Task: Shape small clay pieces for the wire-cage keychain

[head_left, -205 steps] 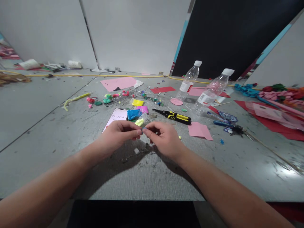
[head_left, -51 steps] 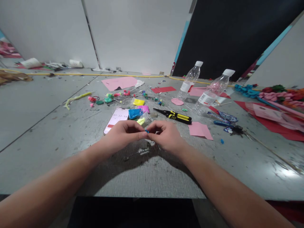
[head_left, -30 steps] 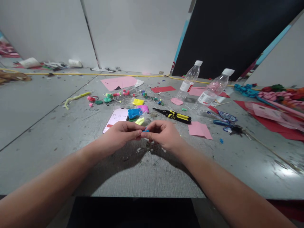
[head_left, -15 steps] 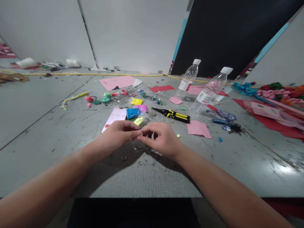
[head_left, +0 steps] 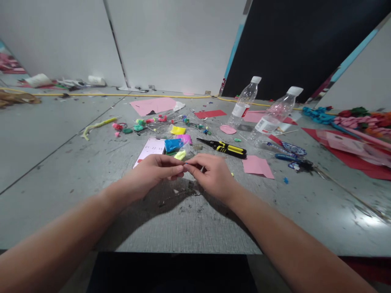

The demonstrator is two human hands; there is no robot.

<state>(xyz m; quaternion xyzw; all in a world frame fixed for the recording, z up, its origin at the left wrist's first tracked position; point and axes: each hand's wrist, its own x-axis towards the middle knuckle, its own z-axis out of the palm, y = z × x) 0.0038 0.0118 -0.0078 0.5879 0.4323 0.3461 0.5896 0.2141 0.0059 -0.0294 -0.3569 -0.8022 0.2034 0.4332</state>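
Note:
My left hand [head_left: 154, 171] and my right hand [head_left: 214, 174] meet fingertip to fingertip just above the table [head_left: 183, 232]. Both are closed in a pinch on a tiny piece of blue clay [head_left: 186, 163], almost wholly hidden by the fingers. Right behind the hands lie soft clay packets: a blue packet [head_left: 173, 145], a pink packet [head_left: 185, 138], a yellow packet [head_left: 177, 130] and a lime-yellow lump in clear film [head_left: 180, 155]. A phone [head_left: 150, 149] showing a timer lies beyond my left hand, partly covered by it.
Black-and-yellow pliers [head_left: 222, 148] lie behind my right hand, near a pink paper square [head_left: 258, 166]. Two clear bottles, a nearer bottle [head_left: 275, 116] and a farther bottle [head_left: 244, 103], stand at back right. Blue-handled pliers [head_left: 291, 158] lie farther right. Small clay figures [head_left: 139, 125] sit at back left.
The fingertips have drawn closer around the blue clay, leaving less of it showing. My right hand now hides most of the small yellow ball beside it. The whole view has shifted slightly.

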